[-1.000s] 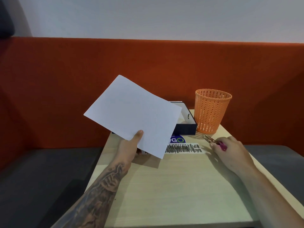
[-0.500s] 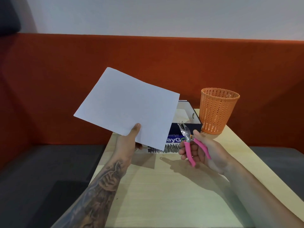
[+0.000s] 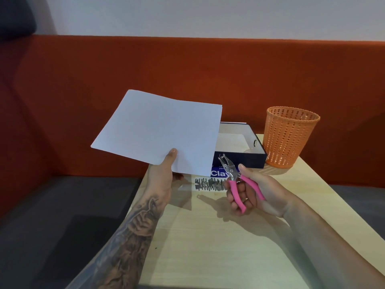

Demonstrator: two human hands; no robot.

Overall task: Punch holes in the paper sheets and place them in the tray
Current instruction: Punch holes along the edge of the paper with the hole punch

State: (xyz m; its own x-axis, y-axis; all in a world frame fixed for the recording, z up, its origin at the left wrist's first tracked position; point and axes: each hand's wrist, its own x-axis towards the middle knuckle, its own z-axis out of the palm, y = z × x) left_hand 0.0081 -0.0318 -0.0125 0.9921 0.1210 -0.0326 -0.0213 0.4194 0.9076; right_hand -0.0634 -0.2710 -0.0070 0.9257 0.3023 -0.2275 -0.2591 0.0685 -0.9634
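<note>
Wooden table point(image 3: 208, 247): "Clay" label point(image 3: 218, 174) between paper sheet point(image 3: 162, 132) and hole punch point(image 3: 235, 178).

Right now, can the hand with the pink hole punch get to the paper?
Probably yes. The right hand holds the hole punch just below the paper's near corner, metal tip pointing up at it, with nothing between them. The left hand holds the sheet up.

This looks like an office lounge or café-style booth. A small pale wood-grain bench point(image 3: 218, 236) stands against an orange upholstered backrest point(image 3: 187, 76) with grey seat cushions point(image 3: 52, 205) under a plain white wall point(image 3: 208, 15). Beyond the fingers point(image 3: 235, 197), an orange mesh wastebasket point(image 3: 289, 138) stands beside a dark blue cardboard tray point(image 3: 241, 159).
</note>
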